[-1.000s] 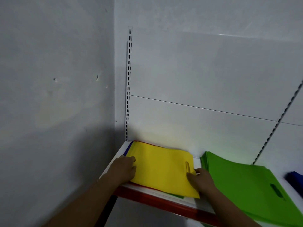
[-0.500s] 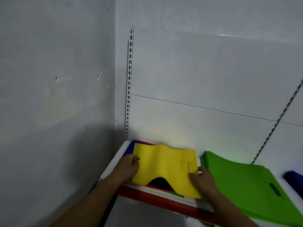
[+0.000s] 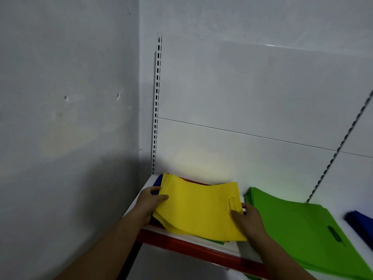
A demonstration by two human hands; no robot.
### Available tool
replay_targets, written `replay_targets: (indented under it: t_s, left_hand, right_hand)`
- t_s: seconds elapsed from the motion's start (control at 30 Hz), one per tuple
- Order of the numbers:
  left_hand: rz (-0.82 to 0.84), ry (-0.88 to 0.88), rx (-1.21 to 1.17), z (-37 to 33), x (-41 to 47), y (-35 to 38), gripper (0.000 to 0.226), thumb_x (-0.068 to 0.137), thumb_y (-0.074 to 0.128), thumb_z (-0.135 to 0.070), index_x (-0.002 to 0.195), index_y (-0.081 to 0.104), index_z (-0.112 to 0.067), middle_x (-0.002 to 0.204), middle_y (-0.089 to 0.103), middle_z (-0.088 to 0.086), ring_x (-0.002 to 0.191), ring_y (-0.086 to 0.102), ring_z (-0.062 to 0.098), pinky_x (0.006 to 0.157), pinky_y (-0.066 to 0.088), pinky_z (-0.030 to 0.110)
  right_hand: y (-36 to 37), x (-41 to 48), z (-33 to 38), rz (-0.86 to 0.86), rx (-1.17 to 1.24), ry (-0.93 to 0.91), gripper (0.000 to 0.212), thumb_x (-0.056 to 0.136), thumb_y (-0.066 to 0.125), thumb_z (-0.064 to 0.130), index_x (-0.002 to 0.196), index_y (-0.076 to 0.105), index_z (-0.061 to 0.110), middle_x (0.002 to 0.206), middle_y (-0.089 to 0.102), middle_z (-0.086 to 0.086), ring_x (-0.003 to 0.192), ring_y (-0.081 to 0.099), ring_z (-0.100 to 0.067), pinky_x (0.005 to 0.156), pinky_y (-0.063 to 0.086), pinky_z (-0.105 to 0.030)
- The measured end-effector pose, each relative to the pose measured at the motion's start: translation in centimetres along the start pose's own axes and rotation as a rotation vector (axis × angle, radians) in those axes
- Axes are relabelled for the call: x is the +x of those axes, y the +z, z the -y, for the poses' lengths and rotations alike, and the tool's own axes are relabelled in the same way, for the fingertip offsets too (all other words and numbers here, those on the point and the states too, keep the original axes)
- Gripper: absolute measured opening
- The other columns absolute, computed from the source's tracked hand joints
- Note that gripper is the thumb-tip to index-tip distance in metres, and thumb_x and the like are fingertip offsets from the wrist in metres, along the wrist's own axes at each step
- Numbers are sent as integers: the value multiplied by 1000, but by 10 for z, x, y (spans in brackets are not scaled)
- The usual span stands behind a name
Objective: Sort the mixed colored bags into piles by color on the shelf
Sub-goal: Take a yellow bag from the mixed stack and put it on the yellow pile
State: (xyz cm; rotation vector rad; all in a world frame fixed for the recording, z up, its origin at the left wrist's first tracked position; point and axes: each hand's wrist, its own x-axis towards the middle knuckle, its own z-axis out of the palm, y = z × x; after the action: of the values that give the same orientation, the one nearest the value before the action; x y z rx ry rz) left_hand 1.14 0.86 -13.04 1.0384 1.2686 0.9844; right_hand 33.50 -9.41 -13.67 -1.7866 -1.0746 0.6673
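Where the red lip of the shelf (image 3: 181, 244) fronts the yellow bags (image 3: 197, 209), left hand (image 3: 148, 206) pinching their left edge, right hand (image 3: 249, 219) gripping their right edge beside the handle slot, mixed pile (image 3: 158, 180) beneath them, green pile (image 3: 292, 225) just right, blue bags (image 3: 361, 221) farther right.

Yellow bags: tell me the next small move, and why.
Probably lift the yellow bags clear of the mixed pile. The left hand and right hand grip their two ends, other colours show beneath them, and the green pile beside them is not their colour.
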Motion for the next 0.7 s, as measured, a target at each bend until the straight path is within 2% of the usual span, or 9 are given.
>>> replay_targets:
  t_s: [0.07,0.13,0.23,0.3,0.4,0.47,0.53,0.57,0.7]
  left_hand:
    - [5,-17,17,-1,1,0,70,82,79,-4,144,46,-9,137,54,19,111,60,39,95,53,57]
    - [39,-1,80,-2,2,-2,64,86,71,4,144,46,-4,134,58,19,113,59,39,99,50,56]
    - [112,26,195,-3,1,-4,56,87,56,12,140,53,-6,116,63,9,109,59,35,96,50,53]
    - [160,75,315,-5,-1,-5,56,88,54,7,141,51,-12,118,61,6,109,58,30,95,50,49]
    - [158,193,531,-6,-4,0,46,95,59,-11,140,48,-17,129,56,6,110,54,24,89,45,37]
    - [130,245,591,-6,-4,5,41,98,56,-13,138,47,-18,127,55,5,105,52,20,81,41,33]
    - [115,292,593,-8,-2,6,39,97,52,-7,133,49,-22,122,56,4,99,53,18,75,41,32]
    - [112,312,586,-11,-2,6,39,96,50,-5,129,49,-25,119,57,3,97,53,17,73,41,32]
    - [85,365,546,-24,2,4,39,98,47,-3,122,41,-33,117,53,0,92,52,14,81,47,37]
  right_hand:
    - [-1,-1,4,-9,16,-4,18,93,67,13,111,63,11,102,66,-10,81,64,-18,61,47,-26]
    - [-2,0,5,-4,37,16,7,96,65,17,101,64,12,96,67,-11,78,63,-18,59,46,-26]
    - [-1,1,9,10,112,100,20,99,61,22,86,69,8,90,69,-15,78,66,-28,61,48,-30]
    - [0,1,11,0,129,144,27,101,58,23,83,69,6,87,69,-16,80,66,-31,65,50,-31]
    - [3,3,10,23,46,134,33,102,53,21,86,69,-4,87,68,-25,80,65,-30,71,50,-35]
    - [4,3,12,31,-63,97,36,101,51,19,83,65,-9,83,64,-30,70,58,-25,65,42,-34]
    - [3,3,19,8,-158,38,32,101,50,18,78,62,-1,77,59,-24,64,51,-23,59,34,-32]
    - [1,2,24,-4,-185,10,30,101,50,19,83,64,1,79,61,-20,66,52,-23,58,33,-31]
    - [-13,-3,46,-71,-232,-75,18,101,51,18,98,65,7,88,62,-8,78,56,-23,62,35,-29]
